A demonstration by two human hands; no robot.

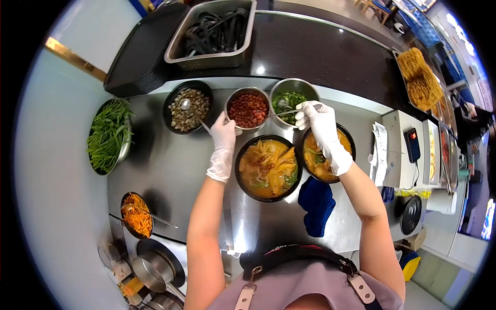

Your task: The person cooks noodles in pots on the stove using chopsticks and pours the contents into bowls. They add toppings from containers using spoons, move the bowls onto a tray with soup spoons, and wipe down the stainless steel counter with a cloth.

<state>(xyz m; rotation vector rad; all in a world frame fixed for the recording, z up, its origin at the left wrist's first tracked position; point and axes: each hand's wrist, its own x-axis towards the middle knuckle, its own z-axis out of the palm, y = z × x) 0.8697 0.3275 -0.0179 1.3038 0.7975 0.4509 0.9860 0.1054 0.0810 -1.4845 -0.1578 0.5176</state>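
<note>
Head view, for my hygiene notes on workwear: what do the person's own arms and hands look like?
The left hand and right hand each wear a thin, plain white glove, slightly see-through, with a wrinkled cuff reaching past the wrist. Both forearms are uncovered beyond the cuffs. No sleeve, watch or bracelet is visible on them.

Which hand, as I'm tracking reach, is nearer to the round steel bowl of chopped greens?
Right. The white-gloved right hand is at the greens bowl, by its right front edge; the white-gloved left hand is farther, at the left rim of the steel bowl of red-brown pieces.
</note>
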